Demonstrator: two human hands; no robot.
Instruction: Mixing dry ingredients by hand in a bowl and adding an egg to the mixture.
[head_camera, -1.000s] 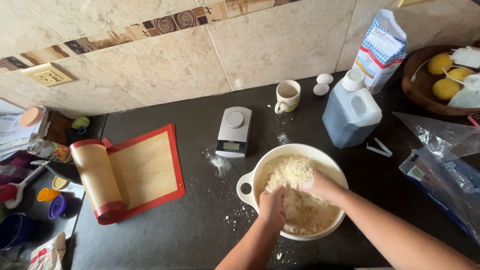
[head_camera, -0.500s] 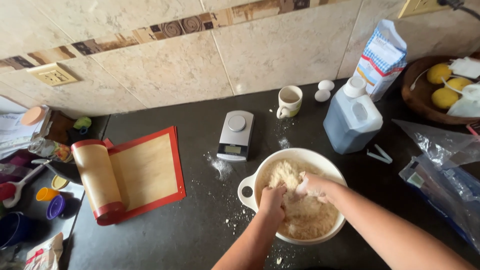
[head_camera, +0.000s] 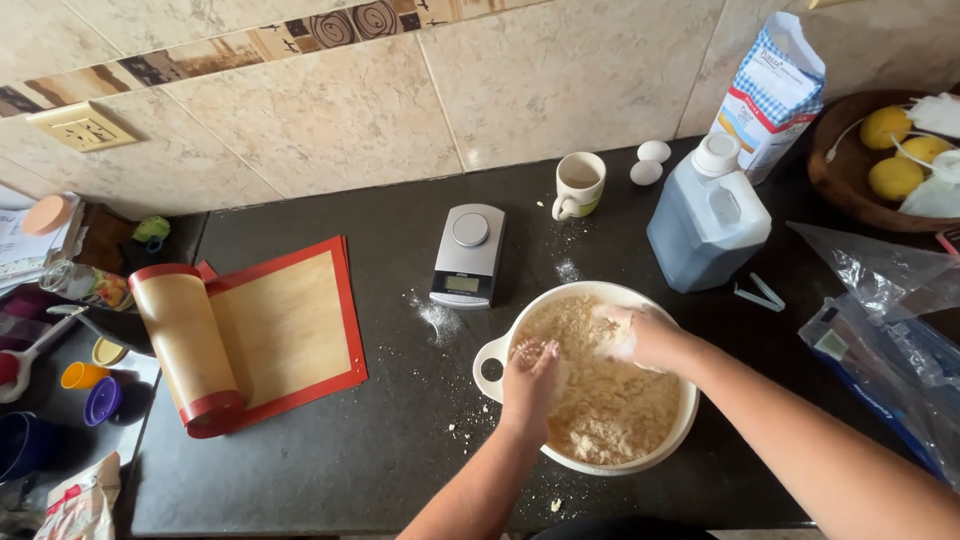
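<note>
A white mixing bowl (head_camera: 492, 368) with a side handle sits on the dark counter and holds crumbly pale dough (head_camera: 610, 410). Both of my hands are inside it. My left hand (head_camera: 530, 380) presses down into the dough at the bowl's left side, fingers coated in crumbs. My right hand (head_camera: 640, 335) is curled around a clump of dough near the bowl's far rim. Flour and crumbs are scattered on the counter to the left of the bowl.
A small grey kitchen scale (head_camera: 468, 255) stands behind the bowl, a cream mug (head_camera: 580, 184) and two eggs (head_camera: 648, 162) further back. A blue plastic jug (head_camera: 706, 218), a flour bag (head_camera: 772, 90), a partly rolled red-edged baking mat (head_camera: 250, 335) and plastic bags (head_camera: 890, 330) surround it.
My hands have shifted slightly within the bowl, kneading the dough; the camera has tilted a little. The bowl has stayed in place.
</note>
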